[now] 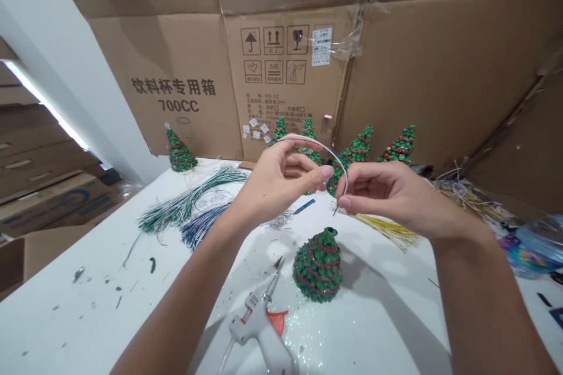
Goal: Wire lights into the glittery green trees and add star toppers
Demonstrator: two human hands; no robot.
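Note:
A thin blue-and-white wire [331, 152] bends in an arc between my two hands above the table. My right hand [373, 184] pinches its lower end between thumb and index finger, and a short tip sticks out below. Its other end runs along the index finger of my left hand [290, 170], whose fingers are curled around it with the thumb stretched out. Under my hands stands a small green Christmas tree [319, 266] with red garland and a bare top. Left of it lies a glue gun [259, 316], its nozzle pointing up toward the back.
Green wires [189, 202], blue wires [204, 224] and yellow wires [387, 228] lie in bundles on the white table. Another decorated tree [179, 149] stands at back left; several more line the cardboard wall [281, 0]. A blue pencil stub [305, 206] lies mid-table; a clear plastic container [534, 246] sits right.

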